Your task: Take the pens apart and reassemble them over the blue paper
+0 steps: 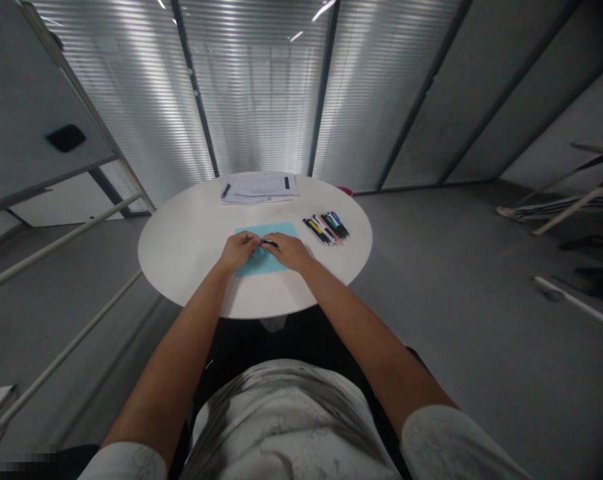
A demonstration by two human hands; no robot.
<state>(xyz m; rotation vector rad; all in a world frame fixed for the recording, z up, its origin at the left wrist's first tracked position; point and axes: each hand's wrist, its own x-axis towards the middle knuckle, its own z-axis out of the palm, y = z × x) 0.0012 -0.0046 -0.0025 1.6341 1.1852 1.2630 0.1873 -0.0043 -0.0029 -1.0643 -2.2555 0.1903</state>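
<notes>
Above a light blue sheet (264, 265) on the round white table, I hold a dark pen (270, 243) with both hands. My right hand (290, 251) is closed around the pen's right part. The fingertips of my left hand (239, 251) pinch together at its left end, where the two hands meet. My fingers partly cover the pen, so its tip cannot be made out. To the right of my right hand, a row of pens (326, 229) in several colours lies side by side on the table.
The round white table (181, 247) has a stack of papers (258, 189) with dark items on top at its far side. A whiteboard on a frame (76, 80) stands at the left. At the right is a rack-like object (571, 200). Blinds cover the glass wall behind.
</notes>
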